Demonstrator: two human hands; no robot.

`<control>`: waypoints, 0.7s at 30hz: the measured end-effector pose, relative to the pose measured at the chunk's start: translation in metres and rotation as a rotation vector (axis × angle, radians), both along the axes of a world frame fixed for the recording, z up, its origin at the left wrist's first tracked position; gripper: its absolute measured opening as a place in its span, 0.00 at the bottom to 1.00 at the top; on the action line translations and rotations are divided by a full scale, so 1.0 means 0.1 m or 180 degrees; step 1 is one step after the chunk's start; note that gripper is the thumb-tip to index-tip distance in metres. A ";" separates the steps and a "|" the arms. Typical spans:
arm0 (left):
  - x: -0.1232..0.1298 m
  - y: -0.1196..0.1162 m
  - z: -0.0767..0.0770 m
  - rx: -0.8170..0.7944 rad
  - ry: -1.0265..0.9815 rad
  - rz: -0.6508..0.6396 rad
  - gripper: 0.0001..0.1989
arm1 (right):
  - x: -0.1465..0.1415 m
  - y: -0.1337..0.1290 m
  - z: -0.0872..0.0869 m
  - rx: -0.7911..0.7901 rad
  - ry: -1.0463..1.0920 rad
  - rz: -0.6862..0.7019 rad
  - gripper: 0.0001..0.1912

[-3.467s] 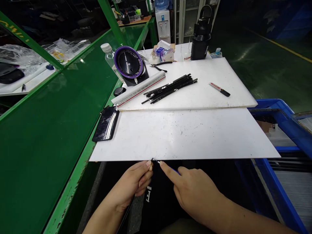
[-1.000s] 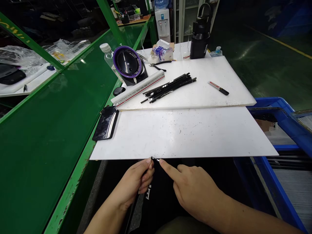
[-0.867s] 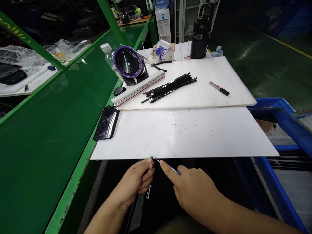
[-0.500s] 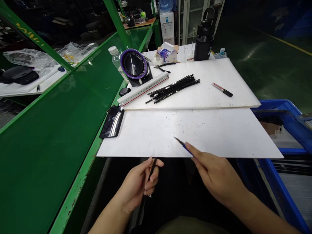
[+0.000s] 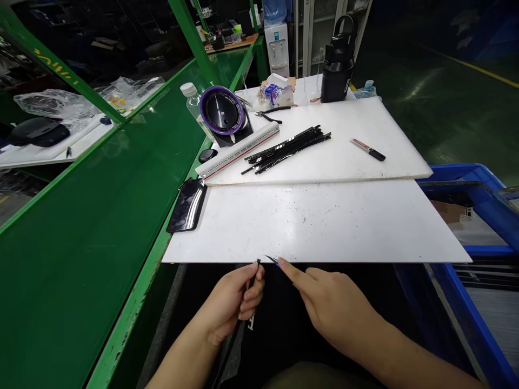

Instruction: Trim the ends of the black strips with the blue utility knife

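Note:
Just below the front edge of the white board [image 5: 316, 221], my left hand [image 5: 239, 297] is closed on a thin black strip [image 5: 258, 261], whose tip sticks up past the thumb. My right hand [image 5: 324, 297] grips a slim blue tool [image 5: 272, 260] with a dark pointed tip, index finger laid along it. The tool's tip is close to the strip's upper end; I cannot tell if they touch. Further back, a pile of black strips [image 5: 287, 148] lies on the white foam sheet [image 5: 344, 154].
A ruler-like white bar [image 5: 239, 151], pliers [image 5: 270, 114], a cutter knife [image 5: 368, 149], a round purple-rimmed device [image 5: 223, 111] and a black bottle [image 5: 338, 70] stand or lie behind. A phone [image 5: 187, 205] is at the board's left; a blue crate [image 5: 486, 216] is at right.
My right hand has moved left and down, bringing the tool's tip close to the strip in my left hand. The left hand's fingers have closed in more around the strip.

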State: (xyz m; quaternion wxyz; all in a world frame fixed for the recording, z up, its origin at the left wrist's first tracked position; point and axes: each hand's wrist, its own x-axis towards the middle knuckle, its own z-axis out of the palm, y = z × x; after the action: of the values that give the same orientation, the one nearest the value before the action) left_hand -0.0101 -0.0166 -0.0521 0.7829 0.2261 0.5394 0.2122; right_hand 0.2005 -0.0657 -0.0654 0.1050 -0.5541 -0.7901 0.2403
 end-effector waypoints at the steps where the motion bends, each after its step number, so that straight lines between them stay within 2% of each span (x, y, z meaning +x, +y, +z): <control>1: 0.00 0.00 0.00 0.0021 0.0050 -0.0033 0.12 | -0.03 0.01 0.00 0.0014 -0.0072 0.0024 0.33; 11: 0.00 0.02 0.00 0.0126 0.0256 -0.0156 0.13 | -0.13 0.07 0.00 0.0011 -0.0174 0.0190 0.33; 17: 0.00 0.03 0.00 0.0150 0.0212 -0.0206 0.14 | -0.15 0.01 0.04 0.0456 -0.0639 0.0317 0.39; 21: -0.02 0.03 -0.01 0.0172 0.0197 -0.0246 0.14 | -0.18 -0.01 0.05 0.0566 -0.0786 0.0348 0.40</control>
State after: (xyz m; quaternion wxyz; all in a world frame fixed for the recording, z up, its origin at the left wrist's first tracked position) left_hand -0.0119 -0.0135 -0.0531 0.7671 0.2742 0.5482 0.1893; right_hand 0.1828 -0.0666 -0.0605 0.0424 -0.5242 -0.8441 0.1048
